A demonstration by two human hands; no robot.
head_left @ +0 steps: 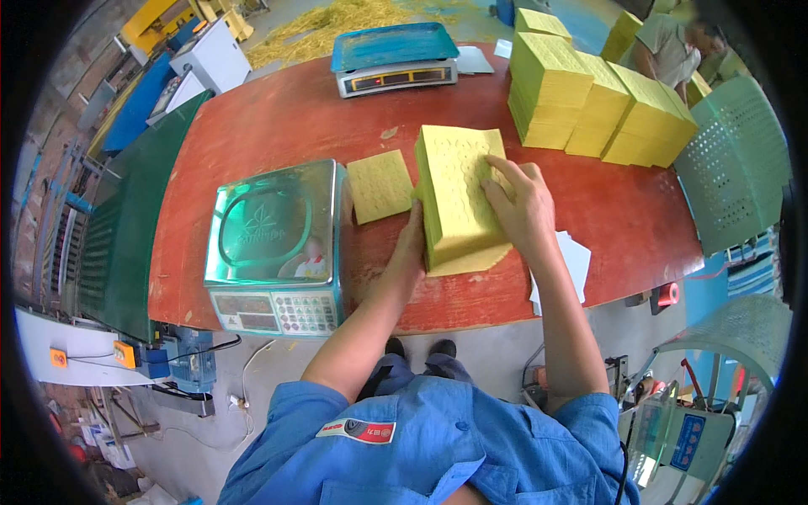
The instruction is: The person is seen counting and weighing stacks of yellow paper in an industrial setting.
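A tall stack of embossed yellow paper sheets (pixel 459 189) rests on the red table in front of me, its lower sheets jutting out unevenly at the near side. My left hand (pixel 411 240) grips the stack's left side, with its fingertips partly hidden. On the right, my right hand (pixel 523 204) holds the stack, with bent index finger and thumb on the top sheet near the right edge. A smaller flat yellow paper piece (pixel 380 186) lies just left of the stack. Beside it stands a digital scale (pixel 273 227) with a shiny green-tinted pan.
Several yellow paper stacks (pixel 551 84) stand at the table's (pixel 454 316) far right. A second scale (pixel 396 59) with a blue tray is at the back edge. White papers (pixel 572 265) lie under my right forearm. A perforated green chair (pixel 741 160) borders the right; another person (pixel 673 46) is beyond.
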